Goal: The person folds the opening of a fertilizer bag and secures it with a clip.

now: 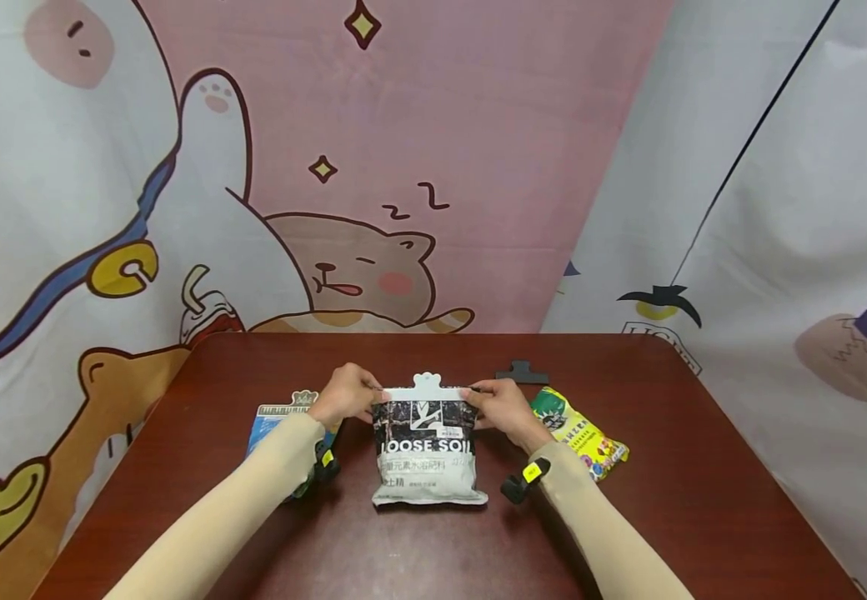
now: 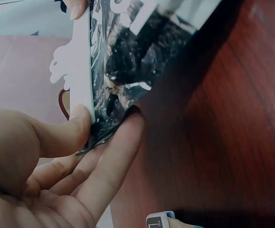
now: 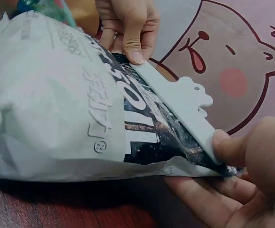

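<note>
Fingers and thumb of the left hand (image 1: pixel 347 393) pinch the left end of a flat white plastic clip with a scalloped tab (image 1: pixel 426 392); those of the right hand (image 1: pixel 508 410) pinch its right end. It spans the top edge of a plump black-and-white plastic bag lettered LOOSE SOIL (image 1: pixel 422 467), at the lower centre of the frame. Both forearms, in cream sleeves (image 1: pixel 234 508), slant inward from the frame's bottom. Glossy dark red tabletop (image 1: pixel 426 554) spreads below the bag; its far edge runs just above the hands. Beside the right hand lie a crinkled yellow-and-green packet (image 1: pixel 583 440) and, higher, a flat black clip (image 1: pixel 522 374). At left, a blue packet (image 1: pixel 263 425) with a pale clip (image 1: pixel 302 402) lies partly behind the left sleeve.
</note>
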Motion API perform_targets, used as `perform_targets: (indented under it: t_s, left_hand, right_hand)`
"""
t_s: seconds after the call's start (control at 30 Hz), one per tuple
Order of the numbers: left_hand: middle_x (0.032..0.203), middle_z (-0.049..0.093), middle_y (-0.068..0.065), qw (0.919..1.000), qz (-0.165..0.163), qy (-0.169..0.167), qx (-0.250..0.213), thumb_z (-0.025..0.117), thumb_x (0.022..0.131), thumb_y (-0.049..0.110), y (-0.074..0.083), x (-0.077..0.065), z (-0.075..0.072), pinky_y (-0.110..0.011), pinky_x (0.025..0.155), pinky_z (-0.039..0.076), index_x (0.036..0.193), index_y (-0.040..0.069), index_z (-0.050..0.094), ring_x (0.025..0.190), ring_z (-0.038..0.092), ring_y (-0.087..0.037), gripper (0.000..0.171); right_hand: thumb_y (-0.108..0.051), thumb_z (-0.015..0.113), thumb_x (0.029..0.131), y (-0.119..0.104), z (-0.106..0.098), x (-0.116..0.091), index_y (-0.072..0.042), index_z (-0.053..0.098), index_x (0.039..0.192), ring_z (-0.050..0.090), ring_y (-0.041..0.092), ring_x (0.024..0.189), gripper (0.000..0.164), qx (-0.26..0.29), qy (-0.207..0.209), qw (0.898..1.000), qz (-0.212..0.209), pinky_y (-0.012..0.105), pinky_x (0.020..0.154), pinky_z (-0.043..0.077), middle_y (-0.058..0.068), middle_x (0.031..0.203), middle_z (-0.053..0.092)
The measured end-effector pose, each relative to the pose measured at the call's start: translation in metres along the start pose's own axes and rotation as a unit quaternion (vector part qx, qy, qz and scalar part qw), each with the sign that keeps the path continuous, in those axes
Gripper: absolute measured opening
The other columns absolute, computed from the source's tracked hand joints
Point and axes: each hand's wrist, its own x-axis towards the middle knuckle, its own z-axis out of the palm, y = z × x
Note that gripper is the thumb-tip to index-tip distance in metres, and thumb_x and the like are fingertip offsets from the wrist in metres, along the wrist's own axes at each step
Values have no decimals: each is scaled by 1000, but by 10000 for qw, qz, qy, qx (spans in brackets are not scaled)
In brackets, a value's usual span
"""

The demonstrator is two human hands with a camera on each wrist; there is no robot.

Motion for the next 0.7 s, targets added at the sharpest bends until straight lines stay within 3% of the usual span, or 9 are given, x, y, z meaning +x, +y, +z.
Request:
perform_targets:
  t_s: [0.23, 0.37, 0.7]
  left_hand:
    - [96, 73, -21, 9996, -48, -109, 242, 76, 92, 8, -3, 10, 4, -39, 64, 64, 100, -8, 76, 68, 74, -26, 18]
    - [95, 73, -20, 9987, -71, -164, 487, 76, 92, 8, -2, 12, 5, -39, 64, 64, 94, -7, 77, 67, 75, -29, 15]
    - [94, 73, -19, 9960, -318, -256, 789, 76, 92, 10, -1, 20, 8, -38, 60, 63, 90, -5, 78, 61, 75, -27, 15]
  right_hand:
    - [-23, 75, 95, 2, 0, 6, -1, 77, 110, 73, 18, 66, 26, -931, 183, 9951, -262, 36, 64, 63, 10, 92, 76]
    - [-24, 76, 94, 3, -2, 8, -3, 79, 106, 75, 18, 66, 24, -1408, 254, 9884, -506, 35, 63, 63, 10, 90, 78]
    - [-30, 80, 90, -5, -1, 9, -12, 82, 99, 68, 10, 65, 20, -2386, 354, 9690, -540, 26, 58, 56, 5, 91, 77]
